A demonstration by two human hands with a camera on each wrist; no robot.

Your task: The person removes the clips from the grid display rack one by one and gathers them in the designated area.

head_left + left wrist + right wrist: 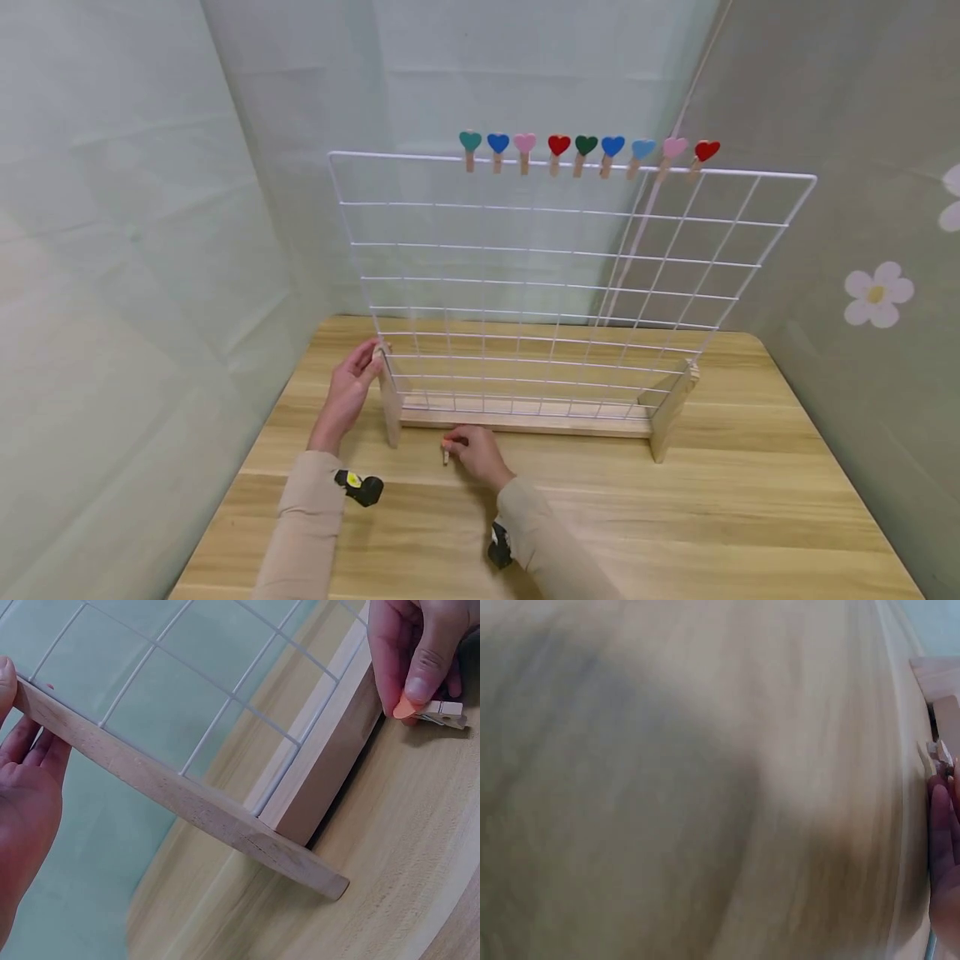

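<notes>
A white wire grid (555, 283) stands upright in a wooden base (525, 421) on the table. Several heart-topped wooden clothespins (585, 150) are clipped along its top wire. My left hand (352, 387) rests with straight fingers against the base's left wooden foot (172, 795). My right hand (472, 450) is down on the table just in front of the base and pinches a small wooden clothespin (442, 714) with an orange tip, which lies on the tabletop. The right wrist view is blurred, showing mostly tabletop and my fingers (945, 847) at its right edge.
The light wooden table (712, 517) is enclosed by pale fabric walls; a flower print (877, 293) is on the right wall. The base's right foot (671, 408) stands toward the table's right side. Wrist cameras (360, 487) are strapped on both sleeves.
</notes>
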